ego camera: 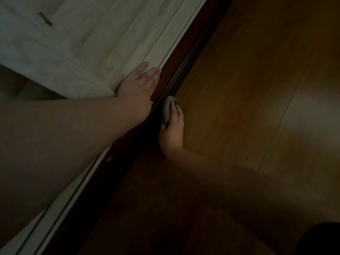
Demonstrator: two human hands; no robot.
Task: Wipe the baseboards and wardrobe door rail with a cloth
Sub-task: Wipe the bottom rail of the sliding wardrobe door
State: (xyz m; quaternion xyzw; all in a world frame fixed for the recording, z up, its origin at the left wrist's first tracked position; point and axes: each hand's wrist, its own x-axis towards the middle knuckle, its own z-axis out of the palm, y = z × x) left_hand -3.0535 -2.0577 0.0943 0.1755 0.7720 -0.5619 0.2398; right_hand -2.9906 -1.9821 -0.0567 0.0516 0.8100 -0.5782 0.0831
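A dark wooden door rail point(185, 57) runs diagonally from the upper right to the lower left, along the foot of a white wardrobe door point(103, 39). My left hand point(139, 85) lies flat with straight fingers against the lower edge of that door. My right hand point(172, 129) grips a small grey cloth point(168, 109) and holds it against the rail's grooves, right beside the floor. The scene is dim, and the rail's lower stretch is in shadow.
Light brown wooden floorboards point(257, 100) spread to the right of the rail. A small dark handle point(46, 19) sits on the white door at the upper left. Something dark point(320, 240) fills the bottom right corner.
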